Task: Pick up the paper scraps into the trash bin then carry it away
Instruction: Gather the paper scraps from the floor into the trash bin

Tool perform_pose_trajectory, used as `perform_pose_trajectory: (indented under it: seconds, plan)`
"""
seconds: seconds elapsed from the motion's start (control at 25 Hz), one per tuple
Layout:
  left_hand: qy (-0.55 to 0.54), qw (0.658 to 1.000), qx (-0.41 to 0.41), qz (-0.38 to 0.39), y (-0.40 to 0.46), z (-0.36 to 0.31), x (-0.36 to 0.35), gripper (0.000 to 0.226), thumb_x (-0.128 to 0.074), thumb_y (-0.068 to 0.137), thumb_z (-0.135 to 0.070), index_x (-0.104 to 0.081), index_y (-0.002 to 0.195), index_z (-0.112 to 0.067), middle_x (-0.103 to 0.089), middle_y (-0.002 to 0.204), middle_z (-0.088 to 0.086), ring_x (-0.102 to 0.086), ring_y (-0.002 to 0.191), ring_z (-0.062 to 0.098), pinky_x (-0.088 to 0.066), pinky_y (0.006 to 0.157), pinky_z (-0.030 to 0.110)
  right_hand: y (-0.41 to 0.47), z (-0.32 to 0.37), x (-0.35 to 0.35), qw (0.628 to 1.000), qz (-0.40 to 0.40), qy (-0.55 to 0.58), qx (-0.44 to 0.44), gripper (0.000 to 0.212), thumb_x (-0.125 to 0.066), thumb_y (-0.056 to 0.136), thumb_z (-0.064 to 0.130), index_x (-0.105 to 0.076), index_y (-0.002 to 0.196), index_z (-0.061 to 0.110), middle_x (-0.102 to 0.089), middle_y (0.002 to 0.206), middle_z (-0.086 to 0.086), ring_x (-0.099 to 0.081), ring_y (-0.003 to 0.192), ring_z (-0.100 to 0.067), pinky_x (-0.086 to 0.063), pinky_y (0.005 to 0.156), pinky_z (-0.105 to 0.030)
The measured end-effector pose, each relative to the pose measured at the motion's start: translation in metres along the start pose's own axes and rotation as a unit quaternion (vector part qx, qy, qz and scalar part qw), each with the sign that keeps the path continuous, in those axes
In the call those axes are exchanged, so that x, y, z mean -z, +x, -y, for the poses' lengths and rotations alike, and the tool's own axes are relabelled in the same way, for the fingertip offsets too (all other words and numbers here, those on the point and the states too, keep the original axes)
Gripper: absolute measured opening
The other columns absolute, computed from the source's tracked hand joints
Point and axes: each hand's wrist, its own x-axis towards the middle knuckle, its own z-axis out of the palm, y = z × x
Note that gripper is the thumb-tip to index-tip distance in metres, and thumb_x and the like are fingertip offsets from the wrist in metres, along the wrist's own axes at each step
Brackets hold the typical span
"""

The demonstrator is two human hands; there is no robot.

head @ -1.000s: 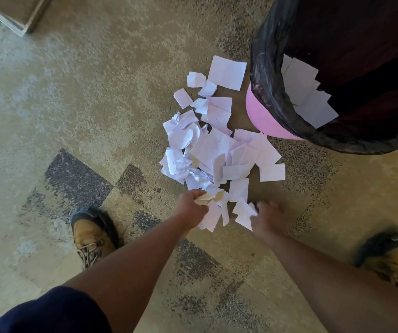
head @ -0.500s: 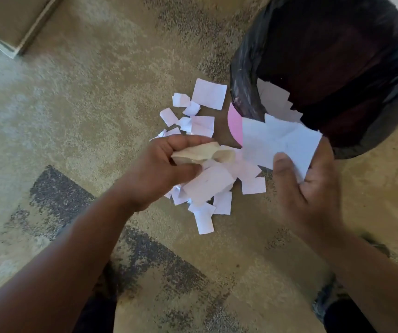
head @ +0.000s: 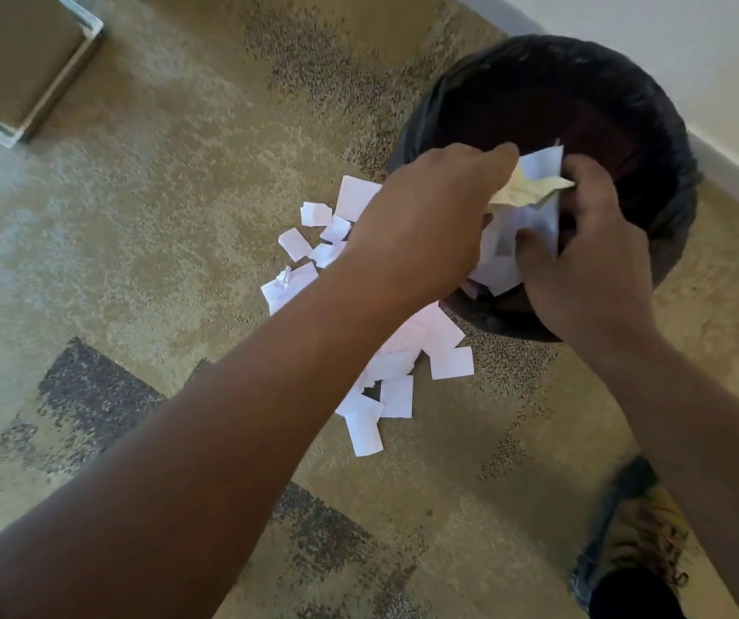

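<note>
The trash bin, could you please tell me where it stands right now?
In the head view, the trash bin stands upper right on the carpet, by the wall.

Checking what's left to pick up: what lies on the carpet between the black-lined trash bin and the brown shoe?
White paper scraps near the bin; bare carpet toward the shoe, head view.

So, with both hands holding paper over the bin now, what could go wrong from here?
1. The left hand and right hand hold their paper scraps near the front rim of the trash bin; loose pieces may fall outside it.
2. Many scraps on the carpet lie partly under the left arm, so some could be missed.
3. The shoe stands close to the pile and might scatter it.
</note>
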Motion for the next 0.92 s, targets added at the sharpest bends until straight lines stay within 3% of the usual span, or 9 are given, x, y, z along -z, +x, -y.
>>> perform_pose_trajectory:
  seconds: [0.08, 0.16, 0.28, 0.44, 0.52, 0.6, 0.68, 0.8, 0.92]
  plan:
    - [0.019, 1.0, -0.004, 0.024, 0.009, 0.003, -0.013, 0.067, -0.07, 0.087, -0.012, -0.045, 0.149, -0.016, -0.059, 0.138, 0.008, -0.06, 0.119, 0.032, -0.053, 0.092, 0.047, -0.006, -0.008, -0.006, 0.998, -0.031, -0.021, 0.043, 0.048, -0.061, 0.089, 0.029, -0.047, 0.132, 0.014, -0.052, 0.129, -0.005, -0.056, 0.109, -0.021, -0.052, 0.079, -0.039]
    - [-0.001, 0.999, -0.008, 0.034, 0.009, 0.01, -0.021, 0.072, -0.073, 0.086, -0.017, -0.041, 0.151, -0.019, -0.043, 0.156, 0.003, -0.057, 0.129, 0.03, -0.053, 0.098, 0.047, -0.015, -0.016, -0.01, 0.993, -0.069, -0.034, 0.09, 0.04, -0.061, 0.09, 0.036, -0.051, 0.118, 0.009, -0.046, 0.123, -0.011, -0.054, 0.098, -0.021, -0.048, 0.064, -0.035]
    - [0.029, 0.998, -0.033, 0.038, 0.002, 0.021, -0.035, 0.073, -0.075, 0.086, -0.029, -0.043, 0.15, -0.017, -0.028, 0.165, 0.005, -0.059, 0.125, 0.032, -0.05, 0.1, 0.045, -0.021, -0.031, -0.01, 0.983, -0.045, -0.056, 0.167, 0.053, -0.064, 0.087, 0.051, -0.053, 0.111, 0.004, -0.048, 0.115, -0.015, -0.054, 0.087, -0.022, -0.037, 0.057, -0.026]
    - [0.011, 0.99, -0.128, -0.061, -0.007, 0.031, -0.045, 0.042, -0.067, 0.092, -0.022, -0.063, 0.131, -0.009, -0.053, 0.149, 0.011, -0.058, 0.128, 0.026, -0.044, 0.103, 0.046, -0.018, -0.033, -0.006, 0.936, 0.125, -0.197, 0.265, 0.07, -0.057, 0.074, 0.079, -0.063, 0.106, 0.017, -0.065, 0.09, 0.002, -0.063, 0.078, -0.021, -0.046, 0.057, -0.028]
    - [-0.016, 0.974, -0.15, -0.168, -0.017, 0.041, -0.045, 0.028, -0.062, 0.092, -0.006, -0.069, 0.119, -0.006, -0.061, 0.137, 0.013, -0.054, 0.131, 0.028, -0.042, 0.103, 0.05, -0.016, -0.033, -0.009, 0.907, 0.165, -0.28, 0.267, 0.049, -0.061, 0.077, 0.069, -0.067, 0.101, 0.027, -0.066, 0.08, 0.006, -0.066, 0.07, -0.023, -0.048, 0.054, -0.029]
    - [-0.057, 0.958, -0.061, -0.273, -0.035, 0.058, -0.047, 0.023, -0.058, 0.091, 0.001, -0.066, 0.112, -0.006, -0.061, 0.126, 0.015, -0.051, 0.123, 0.03, -0.041, 0.101, 0.049, -0.014, -0.032, -0.011, 0.895, 0.185, -0.307, 0.267, 0.028, -0.064, 0.079, 0.054, -0.068, 0.082, 0.026, -0.061, 0.067, 0.005, -0.062, 0.059, -0.024, -0.039, 0.05, -0.025]
    - [-0.095, 0.947, 0.102, -0.289, -0.061, 0.084, -0.064, 0.019, -0.053, 0.089, 0.005, -0.058, 0.104, -0.005, -0.056, 0.112, 0.012, -0.049, 0.108, 0.03, -0.042, 0.095, 0.048, -0.012, -0.033, -0.01, 0.897, 0.208, -0.298, 0.252, 0.028, -0.066, 0.079, 0.05, -0.064, 0.069, 0.024, -0.055, 0.059, 0.006, -0.056, 0.054, -0.023, -0.027, 0.05, -0.022]
    - [-0.108, 0.947, 0.278, -0.115, -0.098, 0.128, -0.105, 0.021, -0.053, 0.088, 0.004, -0.064, 0.102, -0.006, -0.06, 0.11, 0.012, -0.058, 0.105, 0.032, -0.048, 0.094, 0.047, -0.01, -0.035, -0.008, 0.899, 0.236, -0.291, 0.228, 0.036, -0.059, 0.079, 0.057, -0.061, 0.066, 0.024, -0.054, 0.06, 0.007, -0.056, 0.055, -0.022, -0.034, 0.05, -0.025]
    - [-0.1, 0.923, 0.354, 0.109, -0.129, 0.143, -0.141, 0.035, -0.065, 0.094, -0.018, -0.063, 0.128, -0.009, -0.059, 0.131, 0.013, -0.056, 0.123, 0.031, -0.045, 0.105, 0.037, -0.01, -0.034, -0.008, 0.905, 0.239, -0.268, 0.229, 0.043, -0.046, 0.077, 0.061, -0.054, 0.06, 0.023, -0.053, 0.057, 0.006, -0.053, 0.051, -0.022, -0.042, 0.049, -0.028]
